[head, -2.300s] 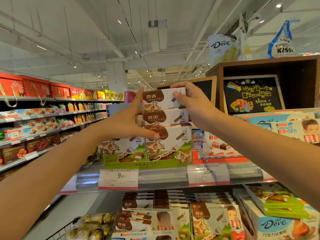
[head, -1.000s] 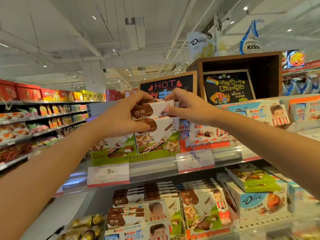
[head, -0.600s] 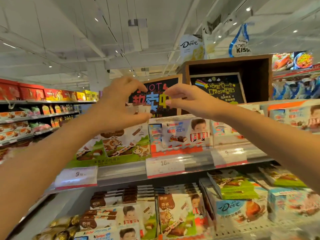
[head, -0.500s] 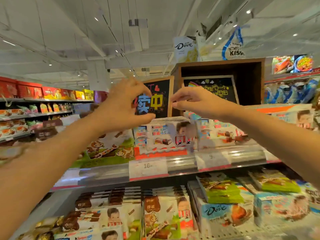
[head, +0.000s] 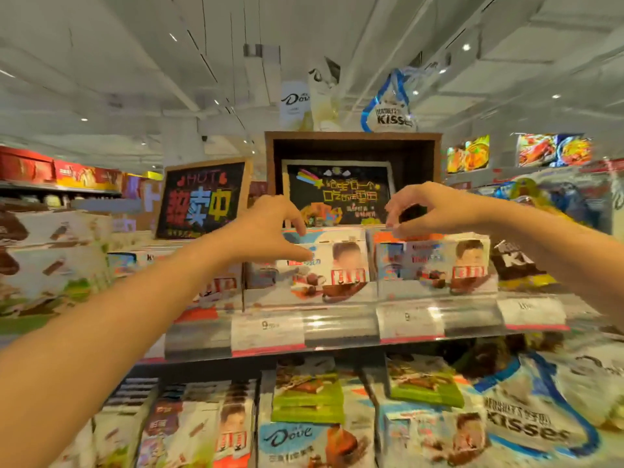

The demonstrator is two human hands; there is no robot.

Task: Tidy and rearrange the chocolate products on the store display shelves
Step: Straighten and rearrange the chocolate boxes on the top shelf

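Observation:
Two stacks of white-and-orange Kinder chocolate boxes stand side by side on the upper shelf, the left stack (head: 337,265) and the right stack (head: 435,261). My left hand (head: 270,228) hovers at the left stack's upper left corner, with thumb and fingers spread around it and nothing in it. My right hand (head: 429,211) is over the right stack. Its fingers are curled, and their tips are at the stack's top back edge. The brown-and-white cow chocolate boxes (head: 50,258) stand at the far left. The picture is blurred.
A clear price rail (head: 337,329) with tags fronts the upper shelf. Behind the stacks stand a chalkboard sign (head: 202,201) and a wooden box (head: 353,140). A Kisses bag (head: 513,261) lies to the right. Below are green boxes (head: 307,393), Dove packs (head: 297,440) and a large Kisses bag (head: 526,423).
Both hands let go of the stacked cow chocolate boxes and moved right with my view. They now reach the Kinder stacks, and the cow boxes sit at the left edge.

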